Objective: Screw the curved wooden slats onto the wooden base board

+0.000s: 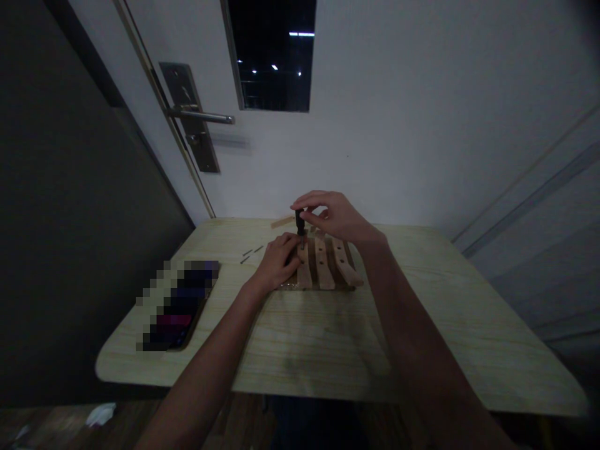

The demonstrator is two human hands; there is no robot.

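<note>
A small wooden slat assembly [328,265] with holes in its strips lies on the pale wooden table [328,350]. My left hand [277,261] rests curled on its left side, fingers pressing the wood down. Above it, my right hand [330,215] pinches the top of a short dark screwdriver [300,226], which stands upright with its tip on the left slat. Two or three small dark screws [250,253] lie on the table just left of my left hand.
A phone [180,306] lies flat near the table's left edge. A loose wooden strip [282,221] rests behind the assembly. A white door with a metal handle [201,116] and a dark window stands close behind the table.
</note>
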